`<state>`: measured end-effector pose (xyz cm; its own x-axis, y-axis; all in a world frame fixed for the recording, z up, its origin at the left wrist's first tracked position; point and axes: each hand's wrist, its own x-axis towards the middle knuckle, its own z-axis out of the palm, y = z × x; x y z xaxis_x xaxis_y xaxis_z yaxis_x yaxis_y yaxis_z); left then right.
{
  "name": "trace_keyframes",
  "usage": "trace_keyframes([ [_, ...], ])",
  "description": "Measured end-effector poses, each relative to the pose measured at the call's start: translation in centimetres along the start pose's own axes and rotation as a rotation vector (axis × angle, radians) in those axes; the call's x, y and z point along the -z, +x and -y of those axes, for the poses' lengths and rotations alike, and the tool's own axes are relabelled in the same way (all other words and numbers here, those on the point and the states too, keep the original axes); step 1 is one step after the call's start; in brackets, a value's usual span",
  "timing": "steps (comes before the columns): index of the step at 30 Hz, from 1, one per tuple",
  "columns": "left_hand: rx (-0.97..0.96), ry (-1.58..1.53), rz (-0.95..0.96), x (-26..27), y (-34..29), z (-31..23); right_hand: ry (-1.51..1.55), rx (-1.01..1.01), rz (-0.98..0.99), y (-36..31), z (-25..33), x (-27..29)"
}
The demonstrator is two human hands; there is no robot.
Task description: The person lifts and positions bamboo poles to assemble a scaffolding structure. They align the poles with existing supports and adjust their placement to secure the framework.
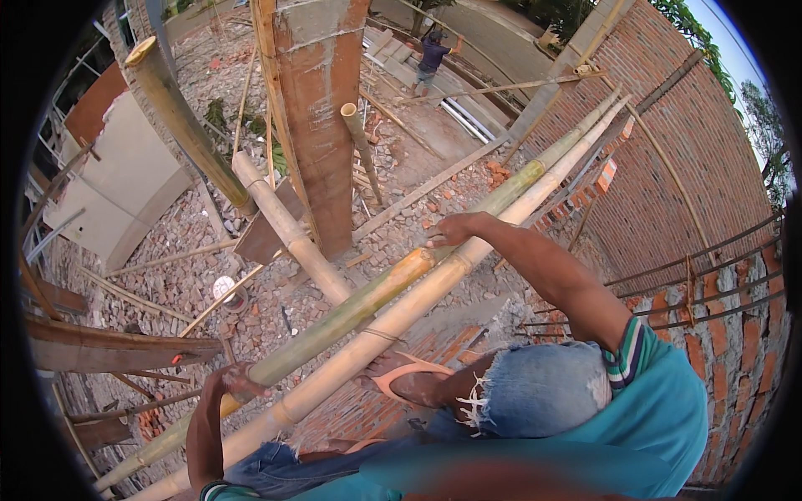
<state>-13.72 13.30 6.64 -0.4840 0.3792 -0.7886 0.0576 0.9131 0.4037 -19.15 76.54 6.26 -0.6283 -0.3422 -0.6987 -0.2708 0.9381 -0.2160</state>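
Bamboo poles [393,309] look long, stiff, heavy; your left hand [238,382] wraps the greener one, your right hand [451,230] rests spread; take hold near nodes.

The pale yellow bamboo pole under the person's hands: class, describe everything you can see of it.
The pale yellow bamboo pole is long, straight and jointed, with dry-looking tan skin. It runs diagonally from lower left to upper right, tight beside a greener bamboo pole. The right hand rests on the pair higher up, the left hand lower down. A foot in an orange sandal presses against its side.
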Motion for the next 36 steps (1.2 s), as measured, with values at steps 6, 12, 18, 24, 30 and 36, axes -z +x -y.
trace_keyframes([
  [6, 0.004, -0.096, 0.169, 0.7, 0.1, -0.8, 0.033, -0.002, 0.021, 0.3, -0.4, -0.3],
  [12, 0.002, -0.15, 0.168, 0.2, 0.9, 0.7, 0.011, -0.007, -0.029, 0.5, -0.7, -0.7],
  [18, -0.077, -0.109, 0.197, -0.2, 2.2, 2.3, 0.055, -0.003, 0.003, 0.7, -0.9, -0.5],
  [24, -0.033, -0.169, 0.226, 0.0, 1.8, 1.8, 0.059, -0.046, 0.02, 0.9, -0.9, -0.6],
  [30, -0.038, -0.096, 0.227, 0.1, 2.1, 1.6, 0.052, -0.034, 0.0, 0.5, -0.7, -0.5],
  [36, -0.01, -0.084, 0.222, 0.2, 1.7, 1.1, 0.061, -0.024, 0.014, 0.5, -0.8, -0.5],
])
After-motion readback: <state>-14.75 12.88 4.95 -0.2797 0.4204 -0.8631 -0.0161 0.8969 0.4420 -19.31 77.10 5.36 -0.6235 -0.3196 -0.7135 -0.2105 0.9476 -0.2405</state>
